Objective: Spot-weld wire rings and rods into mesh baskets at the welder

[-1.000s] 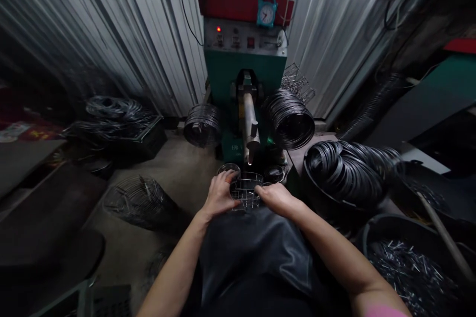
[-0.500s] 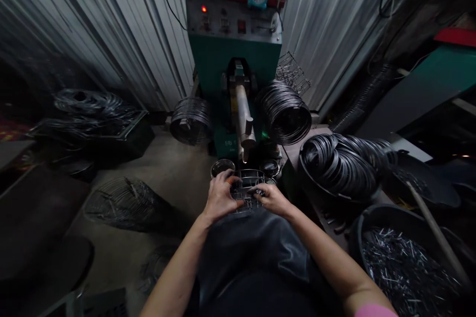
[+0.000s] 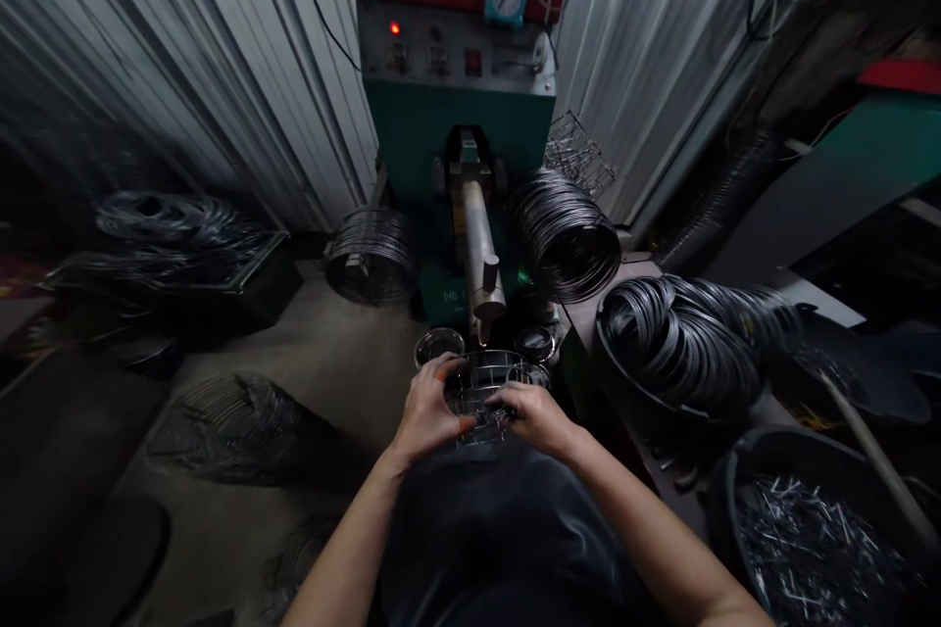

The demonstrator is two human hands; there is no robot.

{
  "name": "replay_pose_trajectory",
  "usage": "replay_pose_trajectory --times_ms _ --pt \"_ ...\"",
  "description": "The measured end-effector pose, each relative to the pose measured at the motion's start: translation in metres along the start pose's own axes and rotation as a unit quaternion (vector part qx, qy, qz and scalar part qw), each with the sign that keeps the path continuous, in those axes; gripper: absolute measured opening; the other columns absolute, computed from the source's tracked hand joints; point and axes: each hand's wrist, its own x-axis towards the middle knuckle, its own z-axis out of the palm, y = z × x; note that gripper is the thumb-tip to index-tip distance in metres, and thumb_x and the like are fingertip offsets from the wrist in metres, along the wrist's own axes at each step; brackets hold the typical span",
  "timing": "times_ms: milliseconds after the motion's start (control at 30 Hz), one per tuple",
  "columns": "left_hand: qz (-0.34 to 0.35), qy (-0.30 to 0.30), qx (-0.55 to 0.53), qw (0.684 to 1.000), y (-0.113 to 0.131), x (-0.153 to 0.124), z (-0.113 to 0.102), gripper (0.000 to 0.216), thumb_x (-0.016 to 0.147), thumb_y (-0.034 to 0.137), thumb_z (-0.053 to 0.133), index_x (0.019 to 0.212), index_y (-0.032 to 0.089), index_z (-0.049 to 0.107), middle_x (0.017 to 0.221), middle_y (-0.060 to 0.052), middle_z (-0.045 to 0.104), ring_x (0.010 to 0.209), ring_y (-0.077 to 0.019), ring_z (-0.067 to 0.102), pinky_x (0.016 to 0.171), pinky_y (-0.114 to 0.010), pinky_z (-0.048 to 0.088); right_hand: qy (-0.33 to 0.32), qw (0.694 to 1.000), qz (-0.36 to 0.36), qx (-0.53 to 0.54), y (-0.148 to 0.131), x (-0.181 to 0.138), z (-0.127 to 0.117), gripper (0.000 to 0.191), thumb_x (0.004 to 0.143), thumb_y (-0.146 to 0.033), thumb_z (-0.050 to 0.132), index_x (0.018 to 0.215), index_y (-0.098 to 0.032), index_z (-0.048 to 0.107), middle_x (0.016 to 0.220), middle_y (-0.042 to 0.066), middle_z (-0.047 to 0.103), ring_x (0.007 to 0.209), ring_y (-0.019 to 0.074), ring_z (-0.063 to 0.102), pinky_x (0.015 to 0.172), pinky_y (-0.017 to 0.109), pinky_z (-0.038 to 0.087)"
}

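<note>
A round wire basket [image 3: 491, 360] sits low in front of the green machine, beneath the tip of its metal arm [image 3: 479, 255]. My left hand [image 3: 430, 409] grips the basket's left side, thumb and fingers curved around the wires, with orange coverings on some fingertips. On the right, my right hand [image 3: 535, 414] is closed at the basket's near side, its fingers pinched on something small and dark. The dim light hides what exactly lies between those fingers.
Wire ring stacks hang left [image 3: 371, 255] and right [image 3: 566, 235] of the green machine [image 3: 412, 118]. A tub of wire rings [image 3: 676, 343] and a bucket of short wire pieces [image 3: 735, 509] stand at right. A wire bundle [image 3: 227, 426] lies on the floor at left.
The whole view has shifted, so the machine and the hands appear slightly lower. Both hands stay at the basket, with little change in their grip.
</note>
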Motion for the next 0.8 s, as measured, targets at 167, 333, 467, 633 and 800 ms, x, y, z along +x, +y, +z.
replay_pose_trajectory --times_ms 167,333,467,633,800 --pt "0.017 0.006 -0.006 1.000 -0.009 0.003 0.000 0.065 0.050 0.024 0.077 0.111 0.022 0.056 0.127 -0.010 0.051 0.119 -0.0314 0.048 0.097 -0.048 0.042 -0.007 1.000 -0.008 -0.025 0.001 0.005 0.001 0.032 0.071 -0.003 0.059 0.099 -0.020 0.066 0.096 0.005 0.068 0.087 0.0155 0.065 0.075 0.022 0.048" --pt "0.006 0.011 -0.027 1.000 -0.012 0.016 -0.002 0.062 0.051 0.025 0.078 0.109 0.023 0.057 0.127 -0.009 0.051 0.119 -0.0297 0.048 0.099 -0.046 0.041 -0.010 0.998 0.002 -0.058 0.000 0.017 -0.005 0.029 0.074 -0.007 0.060 0.099 -0.020 0.067 0.097 0.005 0.067 0.088 0.0161 0.065 0.075 0.022 0.048" --pt "-0.023 -0.007 -0.044 0.999 -0.013 0.030 -0.003 0.063 0.050 0.025 0.077 0.109 0.021 0.057 0.126 -0.010 0.051 0.118 -0.0290 0.048 0.099 -0.045 0.040 -0.004 0.997 0.020 -0.076 0.000 0.030 -0.014 0.025 0.076 -0.008 0.059 0.097 -0.020 0.067 0.096 0.005 0.068 0.087 0.0157 0.064 0.074 0.022 0.046" --pt "-0.035 -0.007 -0.056 0.998 -0.009 0.035 -0.005 0.059 0.054 0.028 0.076 0.109 0.021 0.058 0.126 -0.009 0.051 0.118 -0.0277 0.048 0.098 -0.043 0.041 0.004 0.995 0.027 -0.093 0.000 0.031 -0.014 0.027 0.078 -0.010 0.059 0.100 -0.023 0.066 0.103 0.003 0.067 0.093 0.0146 0.063 0.079 0.021 0.045" --pt "-0.050 0.006 -0.013 0.999 -0.006 0.043 -0.006 0.061 0.050 0.024 0.076 0.109 0.023 0.059 0.125 -0.008 0.052 0.115 -0.0282 0.049 0.097 -0.043 0.041 0.018 0.988 0.061 -0.138 0.000 0.035 -0.009 0.031 0.081 -0.011 0.054 0.108 -0.024 0.064 0.108 0.003 0.066 0.096 0.0169 0.063 0.080 0.023 0.047"
